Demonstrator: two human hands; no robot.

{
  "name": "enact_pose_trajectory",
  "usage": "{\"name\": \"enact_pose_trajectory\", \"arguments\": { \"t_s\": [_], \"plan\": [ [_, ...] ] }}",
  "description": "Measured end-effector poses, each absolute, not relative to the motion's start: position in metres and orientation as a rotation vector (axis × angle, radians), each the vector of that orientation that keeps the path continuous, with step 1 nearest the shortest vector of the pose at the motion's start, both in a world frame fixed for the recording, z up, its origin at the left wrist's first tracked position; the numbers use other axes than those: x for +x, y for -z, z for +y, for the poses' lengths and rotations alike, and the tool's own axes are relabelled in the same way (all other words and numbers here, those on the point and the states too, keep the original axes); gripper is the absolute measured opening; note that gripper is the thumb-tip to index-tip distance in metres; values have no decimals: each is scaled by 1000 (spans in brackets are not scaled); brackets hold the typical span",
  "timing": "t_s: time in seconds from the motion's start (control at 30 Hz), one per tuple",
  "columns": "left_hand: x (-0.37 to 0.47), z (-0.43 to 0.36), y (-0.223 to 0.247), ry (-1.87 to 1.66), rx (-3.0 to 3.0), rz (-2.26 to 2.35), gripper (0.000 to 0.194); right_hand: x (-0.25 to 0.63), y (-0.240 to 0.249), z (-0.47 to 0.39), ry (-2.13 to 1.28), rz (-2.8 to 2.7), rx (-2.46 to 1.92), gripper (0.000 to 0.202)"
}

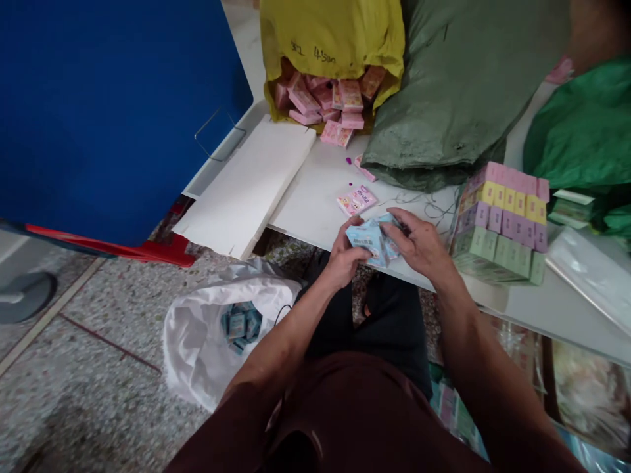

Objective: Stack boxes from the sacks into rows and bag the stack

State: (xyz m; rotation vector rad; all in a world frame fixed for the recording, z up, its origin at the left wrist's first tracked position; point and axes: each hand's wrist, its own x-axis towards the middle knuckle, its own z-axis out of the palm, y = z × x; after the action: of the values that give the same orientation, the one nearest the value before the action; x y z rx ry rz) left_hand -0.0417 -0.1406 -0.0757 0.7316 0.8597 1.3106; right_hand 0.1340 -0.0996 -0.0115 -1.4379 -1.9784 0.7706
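Note:
Several small light-blue boxes (367, 238) are held between my two hands above the front edge of the white table (315, 197). My left hand (342, 257) is closed round their left side, thumb across the front. From the right, my right hand (417, 240) grips the bunch, its fingers over the top; some of the boxes are hidden behind the fingers. Just beyond my hands a pink box (355, 200) lies flat on the table. To the right stands a neat stack of pink, yellow, purple and green boxes (500, 223).
A yellow sack (332, 33) spills pink boxes (303, 95) at the back, beside a grey-green sack (444, 98). A white board (246, 190) lies left. On the floor, a white sack (192, 348) holds blue boxes (239, 325). Green bags (582, 125) and clear plastic (591, 276) are at right.

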Motion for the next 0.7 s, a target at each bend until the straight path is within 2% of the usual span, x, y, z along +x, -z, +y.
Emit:
{"name": "enact_pose_trajectory", "arguments": {
  "t_s": [0.17, 0.3, 0.47, 0.7],
  "plan": [
    [-23, -143, 81, -1599, 865, 1321, 71, 127, 41, -103, -632, -1727, -1499, 64],
    [-32, -158, 70, -1545, 1114, 1575, 32, 122, 55, -117, -729, -1537, -1493, 65],
    [-37, -161, 62, -1269, 1095, 1633, 47, 122, 53, -132, -808, -1548, -1594, 55],
    [-21, -157, 51, -1128, 1341, 1600, 37, 134, 49, -150, -465, -1591, -1606, 56]
  ]
}}
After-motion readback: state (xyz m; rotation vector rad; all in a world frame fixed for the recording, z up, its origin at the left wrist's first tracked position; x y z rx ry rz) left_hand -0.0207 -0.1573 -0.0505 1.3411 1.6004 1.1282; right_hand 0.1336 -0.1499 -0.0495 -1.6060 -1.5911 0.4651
